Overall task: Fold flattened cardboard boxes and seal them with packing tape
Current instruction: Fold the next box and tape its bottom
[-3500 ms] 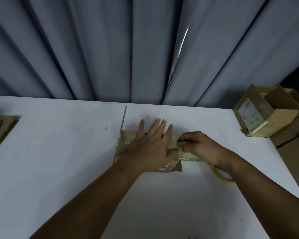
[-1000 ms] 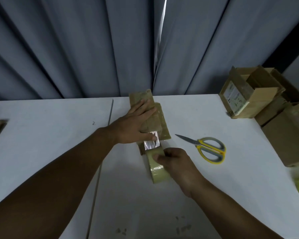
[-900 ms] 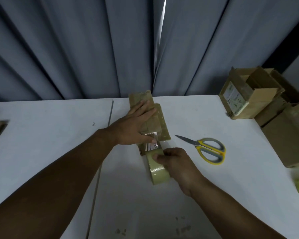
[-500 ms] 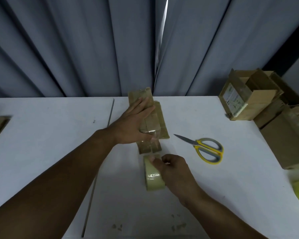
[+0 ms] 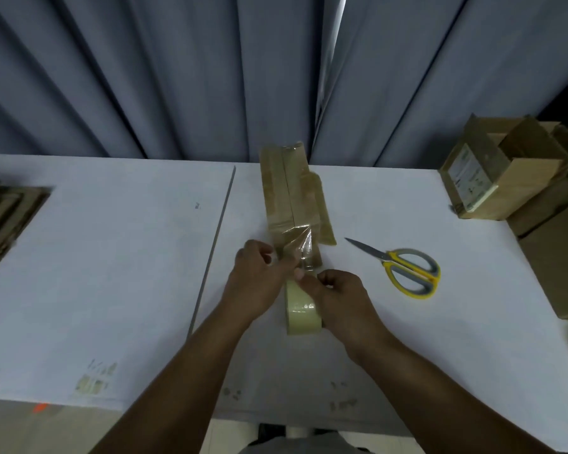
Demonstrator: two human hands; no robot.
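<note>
Two hands meet at the near end of a small, narrow cardboard box that lies lengthwise on the white bench, its far end close to the bench's back edge. We see the left hand with its fingers curled, thumb and fingertips pinching a strip of clear packing tape that rises crinkled and shiny off the box's near end. The right hand sits just beside it, the two touching at the fingertips. Its fingers are curled over the top of the tape roll, which stands on edge on the bench just in front of the box. The strip runs from the box's top down toward the roll, between the two hands. We cannot tell whether the right thumb pinches the strip itself or only the roll. Glossy tape covers the box's top along its middle seam, and a lower band of cardboard shows along its right side.

To the right of the box we see yellow-and-grey scissors lying flat, blades closed and pointing toward the box, apart from both hands. Further right, at the bench's edge, sits a pile of brown boxes, one tilted with a white label facing us. A stack of flattened cardboard lies at the left edge. A dark seam crosses the bench left of the box. A grey-blue pleated curtain hangs behind.
</note>
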